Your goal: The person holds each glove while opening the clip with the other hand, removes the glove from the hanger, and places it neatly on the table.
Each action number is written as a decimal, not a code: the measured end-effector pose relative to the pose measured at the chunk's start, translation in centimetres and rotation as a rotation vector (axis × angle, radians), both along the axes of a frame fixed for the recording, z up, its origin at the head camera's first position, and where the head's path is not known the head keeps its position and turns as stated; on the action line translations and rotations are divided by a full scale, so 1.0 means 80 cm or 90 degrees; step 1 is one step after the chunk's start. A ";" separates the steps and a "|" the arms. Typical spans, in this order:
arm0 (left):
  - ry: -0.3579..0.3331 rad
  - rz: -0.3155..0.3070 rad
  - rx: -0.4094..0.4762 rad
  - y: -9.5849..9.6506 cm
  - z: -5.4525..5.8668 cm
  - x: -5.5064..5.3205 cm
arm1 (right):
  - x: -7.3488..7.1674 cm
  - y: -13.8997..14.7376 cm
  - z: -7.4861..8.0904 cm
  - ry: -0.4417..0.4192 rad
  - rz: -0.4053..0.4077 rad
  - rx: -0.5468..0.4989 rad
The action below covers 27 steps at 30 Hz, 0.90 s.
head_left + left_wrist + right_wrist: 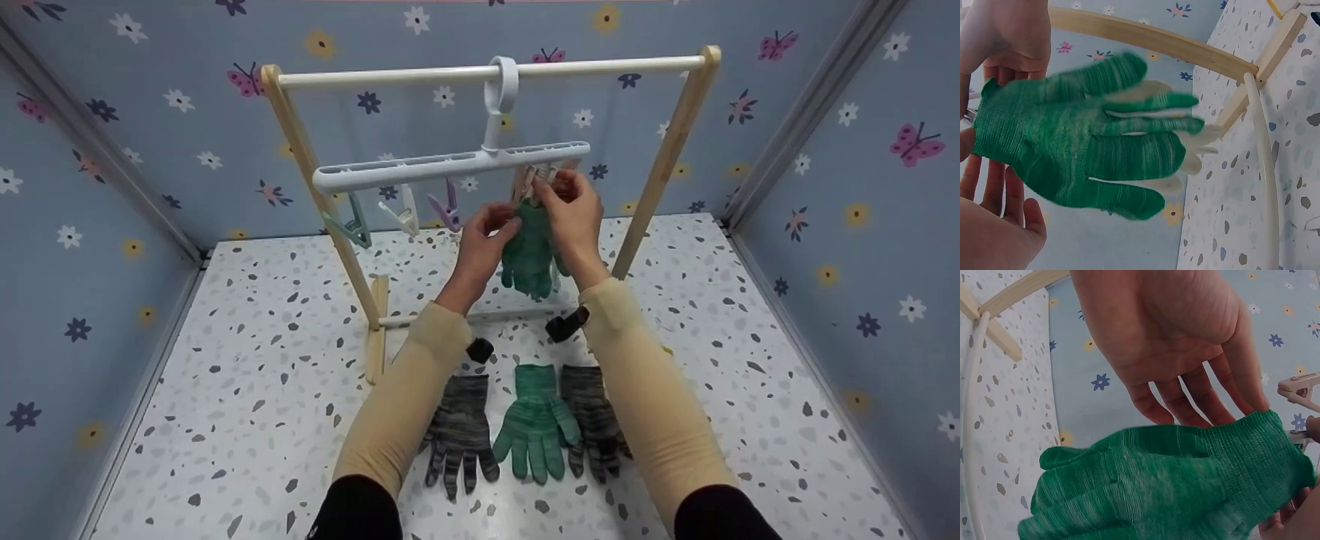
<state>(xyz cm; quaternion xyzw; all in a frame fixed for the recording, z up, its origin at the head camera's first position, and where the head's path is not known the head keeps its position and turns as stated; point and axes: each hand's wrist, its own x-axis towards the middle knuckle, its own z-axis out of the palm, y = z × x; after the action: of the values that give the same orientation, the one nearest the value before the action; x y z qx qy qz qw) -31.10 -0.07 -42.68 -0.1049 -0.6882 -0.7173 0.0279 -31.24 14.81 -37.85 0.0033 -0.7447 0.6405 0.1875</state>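
A green knit glove (pixel 531 251) hangs fingers down below the right end of the white clip hanger (pixel 450 166). My left hand (pixel 478 244) pinches its cuff from the left, the thumb at the cuff's edge in the right wrist view. With the thumb and fingertips of my right hand (pixel 579 217) I pinch a pale clothespin (pixel 1297 436) at the top of the cuff. Beside it is a pinkish clothespin (pixel 1300 389). A whitish glove (pixel 1190 163) shows partly behind the green one.
The hanger hooks over the white rod (pixel 405 76) of a wooden rack. A green clip (pixel 358 225), a cream clip (pixel 405 214) and a purple clip (pixel 448 206) dangle from its left half. On the speckled surface lie a green glove (pixel 534 427) and two dark striped gloves (pixel 461 424).
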 end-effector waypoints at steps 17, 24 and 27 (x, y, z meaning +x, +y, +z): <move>0.005 -0.008 -0.024 0.013 -0.002 0.010 | 0.017 0.010 0.002 0.014 -0.014 -0.011; 0.001 0.005 -0.031 0.011 -0.004 0.015 | 0.018 0.009 0.004 0.037 -0.015 0.004; 0.000 0.007 -0.031 0.011 -0.004 0.017 | 0.020 0.011 0.005 0.045 -0.021 0.001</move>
<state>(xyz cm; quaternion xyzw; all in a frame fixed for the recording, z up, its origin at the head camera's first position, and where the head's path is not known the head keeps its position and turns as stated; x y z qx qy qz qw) -29.70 0.78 -43.03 -0.1014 -0.7062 -0.7001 0.0292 -29.65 15.68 -37.43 0.0138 -0.7378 0.6366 0.2242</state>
